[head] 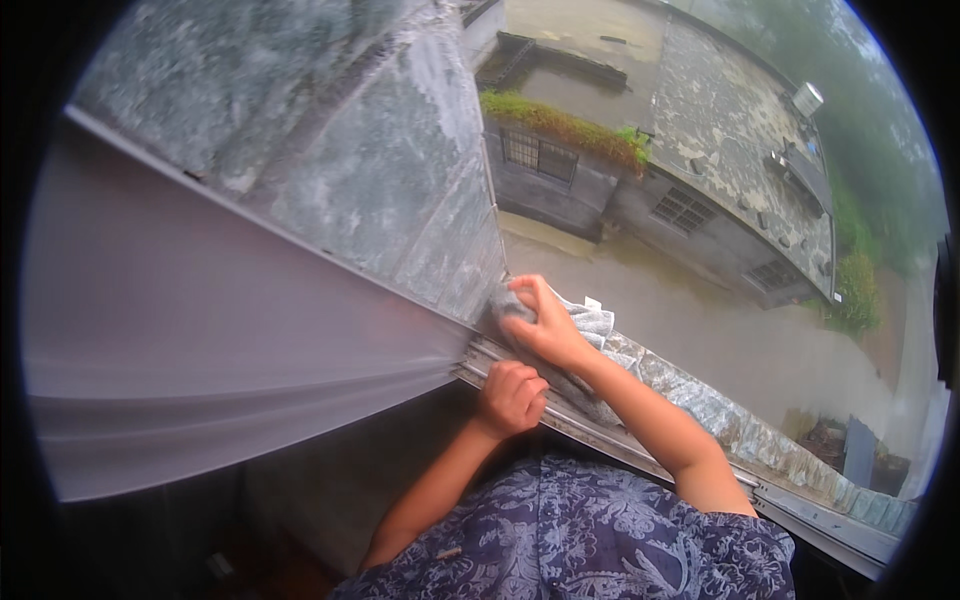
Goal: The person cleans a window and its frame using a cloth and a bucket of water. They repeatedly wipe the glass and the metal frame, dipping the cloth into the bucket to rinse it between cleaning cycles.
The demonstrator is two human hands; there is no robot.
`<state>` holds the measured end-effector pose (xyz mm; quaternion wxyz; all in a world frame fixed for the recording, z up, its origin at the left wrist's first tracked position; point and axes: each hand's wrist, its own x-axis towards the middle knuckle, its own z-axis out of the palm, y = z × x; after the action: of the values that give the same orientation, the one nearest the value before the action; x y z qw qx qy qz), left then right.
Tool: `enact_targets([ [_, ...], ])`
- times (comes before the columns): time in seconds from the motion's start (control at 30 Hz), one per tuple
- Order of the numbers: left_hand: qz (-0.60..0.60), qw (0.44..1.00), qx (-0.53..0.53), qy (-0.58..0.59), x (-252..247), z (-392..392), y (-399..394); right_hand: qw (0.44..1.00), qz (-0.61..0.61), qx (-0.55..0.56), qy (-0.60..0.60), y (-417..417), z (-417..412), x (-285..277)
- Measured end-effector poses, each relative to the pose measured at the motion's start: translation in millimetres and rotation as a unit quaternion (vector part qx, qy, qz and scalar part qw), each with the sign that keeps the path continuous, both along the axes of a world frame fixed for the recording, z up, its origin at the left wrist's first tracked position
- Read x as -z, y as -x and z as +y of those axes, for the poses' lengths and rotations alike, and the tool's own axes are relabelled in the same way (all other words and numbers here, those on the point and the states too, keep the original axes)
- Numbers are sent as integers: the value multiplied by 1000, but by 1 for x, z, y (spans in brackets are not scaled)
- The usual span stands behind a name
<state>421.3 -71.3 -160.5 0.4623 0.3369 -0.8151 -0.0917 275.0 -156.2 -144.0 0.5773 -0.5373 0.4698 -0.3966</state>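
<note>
My right hand [546, 322] is at the outer corner of a window ledge, its fingers curled around a bunched part of a grey cloth [592, 321]. More of this cloth, with a small white tag, drapes over the ledge beside and beneath my right forearm. Nearer to me, my left hand [513, 397] rests with curled fingers at the metal window track [570, 424]; whether it grips the frame edge or only leans there I cannot tell. The cloth's lower part lies along the track, just right of my left hand.
A weathered tiled wall [375, 172] rises at upper left, edged by a metal frame. A light purple-grey curtain [225, 300] hangs left. The worn outer ledge [697, 397] runs to the lower right. Far below stand a building with barred windows [682, 211] and a paved yard.
</note>
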Motion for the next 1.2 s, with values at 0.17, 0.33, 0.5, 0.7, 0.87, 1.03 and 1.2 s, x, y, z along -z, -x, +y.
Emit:
enact_targets([
  [0.17,16,1000,-2,0,-9,-4,4,990,114,-37,73,8,15,-12],
  [0.33,5,1000,14,-7,-10,-5,1,935,226,-30,273,-7,7,18],
  [0.5,2,1000,10,-11,-13,-4,-1,869,363,-37,334,-3,11,-22],
  [0.7,11,1000,15,-8,-11,-5,3,840,402,-41,362,4,14,-3],
  [0.87,4,1000,17,-2,-10,-5,2,833,366,-185,372,10,8,3],
  [1.03,4,1000,19,-7,-12,-5,1,944,177,-86,266,10,0,-1],
  [1.2,-4,1000,13,-11,-12,-4,1,929,232,57,284,-8,7,3],
])
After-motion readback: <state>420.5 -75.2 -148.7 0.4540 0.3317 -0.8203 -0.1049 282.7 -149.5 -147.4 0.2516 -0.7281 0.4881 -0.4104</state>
